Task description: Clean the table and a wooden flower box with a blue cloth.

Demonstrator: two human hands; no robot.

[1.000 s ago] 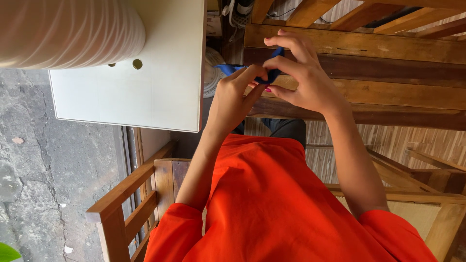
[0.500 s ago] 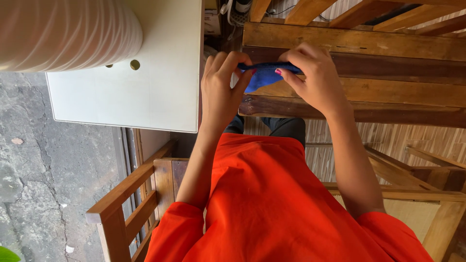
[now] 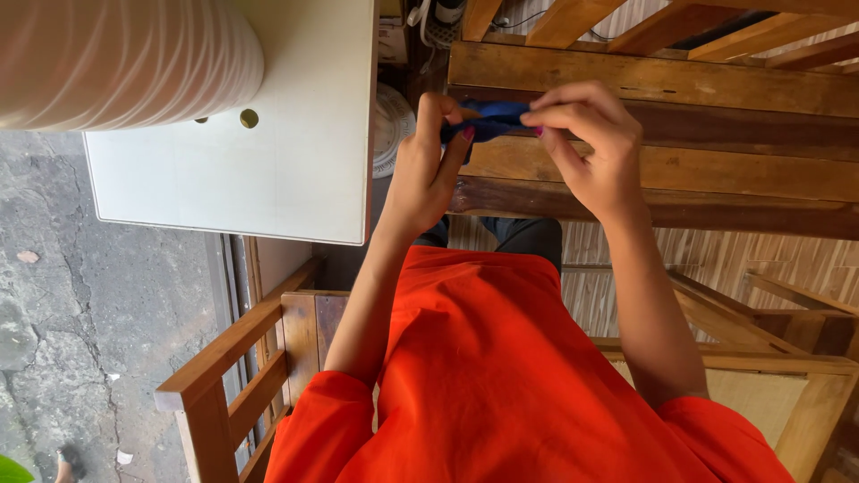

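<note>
A small piece of blue cloth [image 3: 490, 119] is stretched between both my hands above a slatted wooden table [image 3: 716, 170]. My left hand [image 3: 428, 170] pinches its left end between thumb and fingers. My right hand [image 3: 591, 143] pinches its right end with the fingertips. The cloth is bunched into a narrow strip and partly hidden by my fingers. An orange shirt [image 3: 501, 376] covers my torso below the hands.
A white panel with small round holes [image 3: 268, 134] stands to the left, with a pale ribbed cylinder [image 3: 125, 58] on it. A wooden chair frame [image 3: 242, 358] is below left, more wooden frames at right. Cracked pavement [image 3: 54, 286] lies at far left.
The cloth went from a bunch held close between my fingers to a strip pulled out sideways. My hands have moved slightly apart and the right hand has lifted a little.
</note>
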